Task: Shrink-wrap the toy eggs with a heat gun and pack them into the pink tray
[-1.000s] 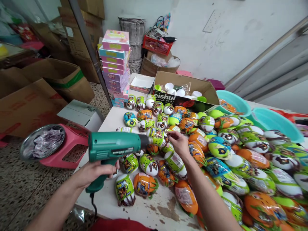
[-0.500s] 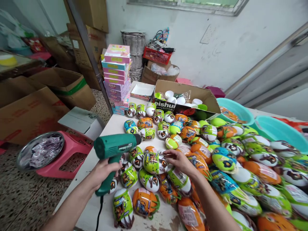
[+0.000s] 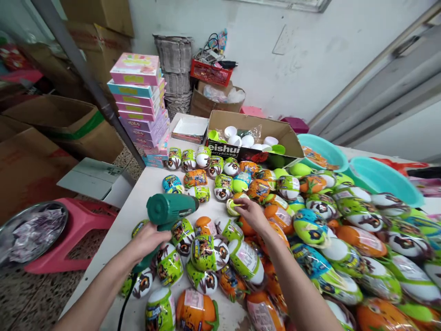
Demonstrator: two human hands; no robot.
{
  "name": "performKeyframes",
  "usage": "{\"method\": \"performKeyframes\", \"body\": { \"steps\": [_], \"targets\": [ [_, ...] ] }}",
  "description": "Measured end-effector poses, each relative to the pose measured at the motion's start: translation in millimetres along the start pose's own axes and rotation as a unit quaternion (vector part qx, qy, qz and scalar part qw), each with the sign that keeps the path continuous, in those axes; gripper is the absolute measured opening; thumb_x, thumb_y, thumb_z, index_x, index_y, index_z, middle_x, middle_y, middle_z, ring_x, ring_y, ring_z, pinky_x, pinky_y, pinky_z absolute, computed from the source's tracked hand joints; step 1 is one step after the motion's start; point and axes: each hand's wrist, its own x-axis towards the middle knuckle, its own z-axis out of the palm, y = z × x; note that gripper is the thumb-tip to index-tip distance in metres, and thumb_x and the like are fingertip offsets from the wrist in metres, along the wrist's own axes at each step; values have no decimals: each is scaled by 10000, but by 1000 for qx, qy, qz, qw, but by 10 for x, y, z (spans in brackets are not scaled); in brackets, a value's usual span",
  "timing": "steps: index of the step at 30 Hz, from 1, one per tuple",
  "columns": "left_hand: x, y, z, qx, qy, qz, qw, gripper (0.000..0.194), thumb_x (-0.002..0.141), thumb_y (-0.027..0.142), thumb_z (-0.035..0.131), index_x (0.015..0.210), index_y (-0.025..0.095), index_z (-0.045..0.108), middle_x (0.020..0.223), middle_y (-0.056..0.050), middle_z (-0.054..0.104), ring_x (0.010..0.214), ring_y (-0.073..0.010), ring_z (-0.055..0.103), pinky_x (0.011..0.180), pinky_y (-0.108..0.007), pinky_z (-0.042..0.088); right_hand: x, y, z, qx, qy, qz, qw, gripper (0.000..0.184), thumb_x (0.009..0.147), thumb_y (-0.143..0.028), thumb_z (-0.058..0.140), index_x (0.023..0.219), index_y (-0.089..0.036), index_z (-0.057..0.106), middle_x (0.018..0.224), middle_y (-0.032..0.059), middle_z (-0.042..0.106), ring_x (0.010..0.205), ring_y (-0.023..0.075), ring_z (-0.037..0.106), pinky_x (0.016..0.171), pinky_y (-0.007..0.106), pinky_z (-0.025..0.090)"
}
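Note:
My left hand (image 3: pixel 149 241) is wrapped round the handle of a green heat gun (image 3: pixel 172 208), whose black nozzle points right over the table. My right hand (image 3: pixel 250 214) reaches to a green-and-yellow toy egg (image 3: pixel 233 207), thumb and fingers closed on its right side; the hand covers part of it. Below the heat gun and between my arms lie several shrink-wrapped toy eggs, among them a green one (image 3: pixel 203 253) with a printed label, a green-and-white one (image 3: pixel 246 262) and an orange one (image 3: pixel 196 310).
Many wrapped eggs (image 3: pixel 312 227) crowd the table's right side. Behind them stand a carton (image 3: pixel 292 142) of egg shells and two turquoise basins (image 3: pixel 386 177). A stack of pink and purple boxes (image 3: pixel 136 110) rises at the back left. A pink stool (image 3: pixel 76 239) bears a metal bowl (image 3: pixel 64 225).
My right hand has moved away from the near eggs, farther back to the green-and-yellow egg. The heat gun stays in my left hand. The view has shifted to the right.

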Motion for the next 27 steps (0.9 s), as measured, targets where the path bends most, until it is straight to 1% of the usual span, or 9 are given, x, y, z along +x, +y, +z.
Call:
{"method": "performKeyframes", "body": {
  "steps": [3, 6, 10, 12, 15, 17, 20, 23, 27],
  "targets": [
    [-175, -66, -164, -19, -14, -17, 1000, 123, 635, 283, 696, 702, 190, 651, 573, 42, 614, 489, -143, 529, 511, -251, 421, 281, -124, 150, -84, -15, -58, 995, 282, 754, -182, 583, 1014, -190, 693, 960, 60, 732, 856, 210, 685, 777, 322, 525],
    [-331, -116, -309, -66, 31, -38, 997, 186, 681, 340, 693, 773, 187, 641, 569, 33, 616, 515, -148, 538, 504, -246, 433, 567, -353, 426, -195, -45, -152, 968, 358, 749, -126, 586, 1089, -194, 673, 1083, 71, 701, 967, 219, 648, 862, 332, 493],
    [-464, -152, -475, -128, 82, -23, 988, 256, 701, 382, 722, 845, 188, 641, 621, 11, 662, 539, -154, 558, 534, -262, 476, 799, -651, 1009, -338, -155, -278, 886, 486, 702, -103, 660, 1176, -209, 632, 1209, 103, 633, 1127, 282, 546, 962, 400, 419],
    [-493, -174, -530, -145, 95, -25, 985, 267, 699, 395, 734, 847, 196, 636, 608, 18, 662, 530, -152, 558, 547, -267, 487, 846, -731, 1292, -393, -179, -294, 852, 529, 677, -85, 685, 1188, -208, 623, 1194, 131, 625, 1131, 311, 523, 979, 449, 382],
    [-506, -234, -553, -146, 105, -35, 983, 263, 696, 404, 729, 831, 198, 637, 567, 28, 640, 532, -154, 552, 532, -254, 471, 877, -746, 1510, -391, -154, -228, 878, 610, 589, -92, 763, 1169, -220, 626, 1189, 154, 604, 1148, 349, 489, 977, 490, 360],
    [-509, -286, -526, -141, 106, -36, 984, 260, 692, 403, 723, 819, 191, 644, 556, 28, 626, 531, -154, 539, 519, -248, 449, 880, -696, 1466, -335, -128, -166, 919, 705, 532, -170, 814, 1202, -230, 602, 1204, 146, 588, 1119, 347, 506, 932, 474, 401],
    [-525, -339, -433, -128, 86, -34, 987, 250, 697, 405, 708, 797, 182, 658, 562, 25, 611, 549, -161, 534, 548, -263, 440, 841, -570, 1202, -82, -97, -37, 991, 726, 581, -336, 789, 1257, -247, 540, 1098, 71, 631, 936, 249, 597, 800, 379, 482],
    [-537, -334, -302, -121, 44, -30, 991, 223, 702, 395, 690, 767, 183, 675, 614, 15, 632, 597, -173, 553, 620, -281, 447, 735, -438, 930, 202, -35, 126, 971, 606, 629, -425, 740, 1177, -250, 547, 872, -6, 653, 738, 174, 612, 645, 294, 492],
    [-481, -299, -134, -91, -19, -45, 995, 183, 689, 361, 655, 681, 179, 674, 585, 3, 624, 615, -196, 559, 627, -298, 426, 599, -342, 812, 286, 73, 165, 941, 611, 567, -382, 779, 1114, -252, 538, 786, -35, 636, 701, 158, 615, 608, 252, 489]
  ]
}}
